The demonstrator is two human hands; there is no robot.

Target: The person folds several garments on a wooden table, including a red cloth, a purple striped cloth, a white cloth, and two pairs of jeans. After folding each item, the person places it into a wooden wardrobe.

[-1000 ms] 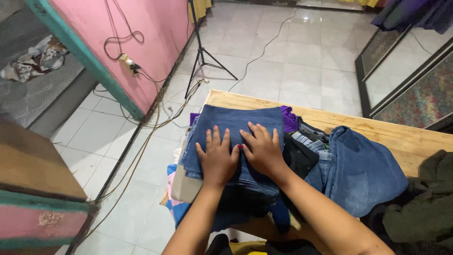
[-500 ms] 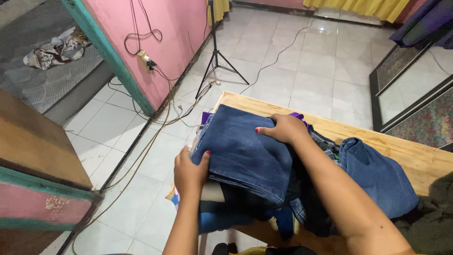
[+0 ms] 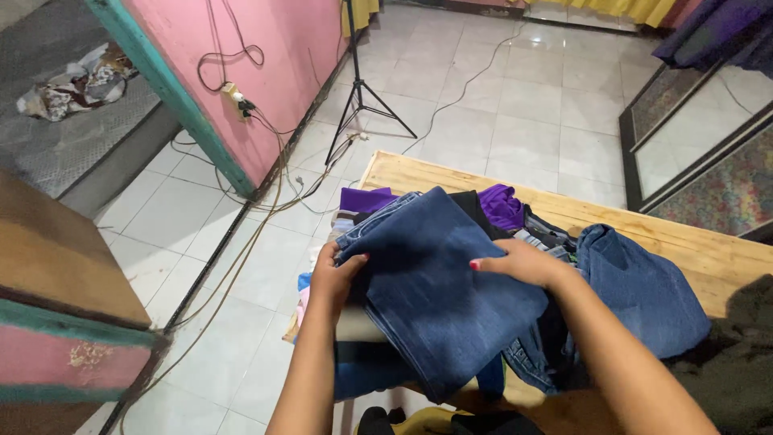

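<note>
Head view: a folded pair of dark blue jeans [image 3: 439,282] is held atop a heap of clothes at the left end of the wooden counter [image 3: 644,229]. The left hand [image 3: 338,274] grips its left edge with fingers curled closed on the denim, while the right hand [image 3: 519,262] pinches the right edge, thumb on top. The step in hand looks like handling the folded piece; any next move would call for keeping both edges level (the fold could slip open). Beside it lie another pair of jeans [image 3: 644,294] and a purple garment [image 3: 503,205]. Beyond, a white tiled floor [image 3: 515,105], a pink wall [image 3: 274,56] and a tripod [image 3: 362,89] show.
</note>
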